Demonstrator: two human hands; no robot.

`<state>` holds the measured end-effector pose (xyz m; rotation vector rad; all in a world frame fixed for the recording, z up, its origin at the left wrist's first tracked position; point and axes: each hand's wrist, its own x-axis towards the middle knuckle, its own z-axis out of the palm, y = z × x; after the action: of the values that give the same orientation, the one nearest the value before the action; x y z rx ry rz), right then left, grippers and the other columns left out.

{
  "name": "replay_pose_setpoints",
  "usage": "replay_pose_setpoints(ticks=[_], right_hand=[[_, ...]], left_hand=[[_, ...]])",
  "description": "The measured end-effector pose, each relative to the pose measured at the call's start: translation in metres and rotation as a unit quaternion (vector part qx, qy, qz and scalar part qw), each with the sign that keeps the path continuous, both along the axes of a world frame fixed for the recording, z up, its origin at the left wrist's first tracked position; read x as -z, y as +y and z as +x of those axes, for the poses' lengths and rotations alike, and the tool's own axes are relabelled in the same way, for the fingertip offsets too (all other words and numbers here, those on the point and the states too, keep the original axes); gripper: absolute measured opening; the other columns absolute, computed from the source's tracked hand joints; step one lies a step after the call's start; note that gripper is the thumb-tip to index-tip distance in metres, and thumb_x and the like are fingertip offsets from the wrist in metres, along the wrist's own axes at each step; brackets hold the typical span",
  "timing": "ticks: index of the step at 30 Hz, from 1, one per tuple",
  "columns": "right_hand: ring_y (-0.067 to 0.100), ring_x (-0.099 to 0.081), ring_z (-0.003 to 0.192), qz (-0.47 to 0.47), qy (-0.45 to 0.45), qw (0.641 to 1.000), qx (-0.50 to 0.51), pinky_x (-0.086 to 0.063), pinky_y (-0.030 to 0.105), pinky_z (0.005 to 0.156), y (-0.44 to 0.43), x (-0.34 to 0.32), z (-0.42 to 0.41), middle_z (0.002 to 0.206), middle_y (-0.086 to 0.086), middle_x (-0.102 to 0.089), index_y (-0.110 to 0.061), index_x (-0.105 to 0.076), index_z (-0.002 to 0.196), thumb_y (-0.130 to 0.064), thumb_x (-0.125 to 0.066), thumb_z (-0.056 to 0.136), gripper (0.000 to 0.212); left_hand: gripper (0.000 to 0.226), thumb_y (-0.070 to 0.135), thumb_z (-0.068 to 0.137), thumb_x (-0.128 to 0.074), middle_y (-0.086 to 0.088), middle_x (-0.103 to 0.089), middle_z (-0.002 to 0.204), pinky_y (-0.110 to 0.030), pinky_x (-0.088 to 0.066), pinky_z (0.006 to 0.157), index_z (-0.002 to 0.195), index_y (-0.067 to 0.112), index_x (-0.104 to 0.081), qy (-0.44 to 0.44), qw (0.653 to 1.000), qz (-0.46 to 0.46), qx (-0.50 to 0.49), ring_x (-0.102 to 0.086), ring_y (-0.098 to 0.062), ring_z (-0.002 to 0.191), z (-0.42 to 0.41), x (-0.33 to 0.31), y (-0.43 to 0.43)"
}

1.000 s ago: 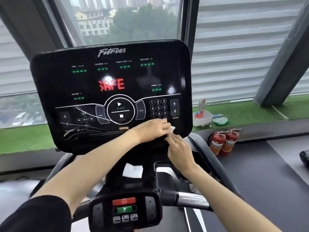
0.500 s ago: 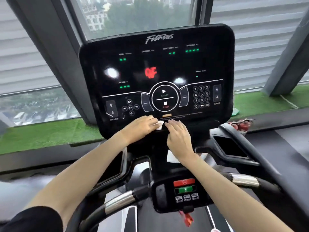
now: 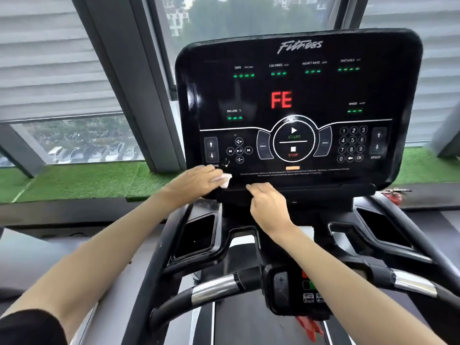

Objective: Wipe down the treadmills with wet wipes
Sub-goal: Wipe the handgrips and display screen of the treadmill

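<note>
Nearest, at seven o'clock, a black sleeve [image 3: 29, 329] covers the left upper arm. Just ahead, at six o'clock, the treadmill's handlebar [image 3: 211, 290] curves across with silver grip plates, and a black control pod [image 3: 286, 290] sits at its middle, partly behind the right forearm; a red clip [image 3: 308, 327] hangs under the pod. Farther on, two dark pockets [image 3: 196, 235] flank the centre column at nine and three o'clock. Beyond them the right hand [image 3: 267, 207] rests with loosely bent fingers, their tips on the ledge [image 3: 323, 189] under the console, and nothing in it. At ten o'clock from it, the left hand [image 3: 196, 181] lies with fingers nearly flat over the wet wipe [image 3: 226, 181], pressing it against the console's lower left corner, just below the incline buttons; a white edge of the wipe shows past the fingertips. The console [image 3: 298, 95] stands upright, lit with red letters "FE" and green dashes. Behind it, a strip of green turf [image 3: 74, 183] runs from nine to three o'clock, the top of a red fire extinguisher [image 3: 394, 195] shows at three o'clock, and at twelve o'clock a window [image 3: 236, 16] shows trees between grey blinds [image 3: 49, 58].
</note>
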<state>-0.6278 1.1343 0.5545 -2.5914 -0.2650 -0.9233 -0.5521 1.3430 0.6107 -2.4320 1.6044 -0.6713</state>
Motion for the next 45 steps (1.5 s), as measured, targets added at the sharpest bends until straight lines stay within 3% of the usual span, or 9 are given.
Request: replay_pose_setpoints(ticks=[5,10,15,20,24,29,35,40,45], right_hand=[[0.018,-0.065,0.064,-0.023,-0.006,1.0,0.016,-0.049,0.02,0.046,0.002,0.004,-0.002,0.072,0.0,-0.07,-0.004,-0.076,0.09,0.0,-0.039,0.068,0.043],[0.018,-0.058,0.056,-0.047,-0.006,0.998,0.031,-0.04,0.021,0.036,0.002,0.001,0.001,0.062,-0.001,-0.061,-0.006,-0.075,0.084,0.004,-0.05,0.058,0.037],[0.018,-0.054,0.053,-0.07,0.01,0.997,0.044,-0.035,0.022,0.033,0.005,0.0,-0.003,0.059,-0.001,-0.057,-0.006,-0.071,0.077,0.012,-0.068,0.046,0.036],[0.018,-0.054,0.052,-0.083,0.033,0.994,0.058,-0.031,0.022,0.034,0.008,-0.003,-0.002,0.059,-0.001,-0.056,-0.009,-0.067,0.071,0.01,-0.075,0.04,0.037],[0.017,-0.055,0.056,-0.1,0.028,0.993,0.059,-0.04,0.023,0.041,0.011,-0.002,-0.004,0.064,0.001,-0.057,-0.005,-0.073,0.091,0.008,-0.075,0.041,0.052],[0.018,-0.056,0.059,-0.122,0.04,0.989,0.073,-0.046,0.024,0.046,0.012,-0.004,-0.002,0.069,0.003,-0.057,-0.004,-0.073,0.101,0.001,-0.08,0.04,0.061],[0.019,-0.056,0.058,-0.126,0.058,0.988,0.07,-0.046,0.023,0.045,0.012,-0.005,-0.004,0.068,0.005,-0.057,-0.003,-0.074,0.096,0.002,-0.08,0.038,0.058],[0.019,-0.056,0.058,-0.13,0.055,0.988,0.063,-0.046,0.023,0.045,0.01,-0.005,-0.003,0.069,0.004,-0.057,-0.004,-0.074,0.095,0.001,-0.081,0.038,0.057],[0.017,-0.056,0.057,-0.132,0.06,0.988,0.062,-0.043,0.022,0.043,0.011,-0.006,-0.004,0.067,0.003,-0.057,-0.005,-0.075,0.093,0.0,-0.081,0.037,0.057]], left_hand=[[0.036,-0.016,0.083,-0.042,-0.01,-0.059,0.097,-0.04,-0.052,0.065,0.11,-0.006,-0.064,0.002,0.973,-0.195,-0.125,-0.045,-0.023,0.083,0.016,-0.003,-0.003],[0.042,-0.015,0.082,-0.05,-0.006,-0.059,0.103,-0.032,-0.049,0.074,0.122,-0.003,-0.058,-0.058,0.991,0.107,0.062,-0.052,-0.021,0.082,0.014,-0.004,0.001],[0.035,-0.019,0.08,-0.055,-0.01,-0.058,0.098,-0.036,-0.05,0.072,0.112,-0.007,-0.063,-0.026,0.976,-0.197,-0.087,-0.045,-0.024,0.086,0.023,-0.003,-0.005],[0.035,-0.011,0.08,-0.059,-0.005,-0.058,0.099,-0.032,-0.05,0.072,0.113,-0.002,-0.062,-0.08,0.995,0.058,0.033,-0.051,-0.021,0.081,0.015,-0.001,-0.005],[0.039,-0.011,0.086,-0.035,-0.011,-0.055,0.101,-0.034,-0.05,0.07,0.116,-0.008,-0.06,-0.024,0.972,-0.199,-0.12,-0.045,-0.024,0.086,0.027,-0.009,-0.003],[0.035,-0.007,0.084,-0.063,-0.003,-0.057,0.106,-0.028,-0.049,0.074,0.118,-0.001,-0.061,-0.058,0.992,0.094,0.06,-0.049,-0.017,0.081,0.014,0.005,-0.007],[0.036,-0.009,0.086,-0.038,-0.005,-0.054,0.108,-0.03,-0.051,0.073,0.11,-0.004,-0.063,-0.02,0.983,-0.168,-0.068,-0.046,-0.02,0.086,0.024,-0.011,-0.002],[0.029,-0.015,0.081,-0.054,-0.004,-0.056,0.108,-0.026,-0.049,0.069,0.105,-0.002,-0.062,-0.063,0.993,0.081,0.059,-0.049,-0.017,0.078,0.014,-0.002,0.004],[0.04,-0.019,0.077,-0.053,0.0,-0.052,0.109,-0.035,-0.054,0.068,0.112,-0.001,-0.06,0.008,0.969,-0.226,-0.095,-0.044,-0.018,0.086,0.023,-0.011,-0.003]])
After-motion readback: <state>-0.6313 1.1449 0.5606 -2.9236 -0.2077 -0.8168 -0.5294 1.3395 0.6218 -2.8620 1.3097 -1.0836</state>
